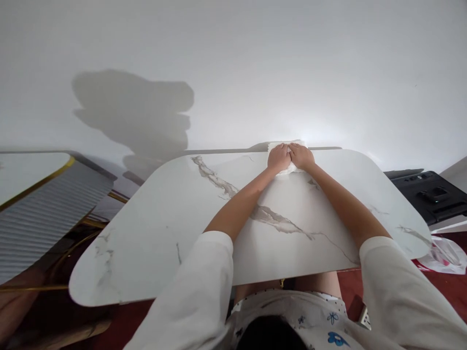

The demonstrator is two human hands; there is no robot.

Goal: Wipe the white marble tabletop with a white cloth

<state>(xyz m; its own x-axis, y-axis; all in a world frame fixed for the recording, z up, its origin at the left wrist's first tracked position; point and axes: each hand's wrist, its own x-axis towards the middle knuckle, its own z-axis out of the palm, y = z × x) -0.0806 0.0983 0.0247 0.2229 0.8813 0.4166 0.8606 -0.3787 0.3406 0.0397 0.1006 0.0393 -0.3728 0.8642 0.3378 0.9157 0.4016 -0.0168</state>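
Both arms reach forward over a white marble-patterned table point(204, 214) with rounded corners. At its far edge, close to the wall, lies a folded white cloth point(297, 143). My left hand point(279, 157) presses down on the cloth's left part, fingers closed together over it. Right beside it, my right hand point(301, 156) is closed on the cloth too, and the two hands touch at the thumbs. The cloth shows around and beneath both hands; the rest of it is hidden under them.
A pale wall point(233, 73) rises directly behind the table. To the left stands a ribbed grey cabinet point(54, 209) with a gold-edged white top. A black device point(432, 194) sits at the right, above a clear plastic bag point(445, 255) on the red floor.
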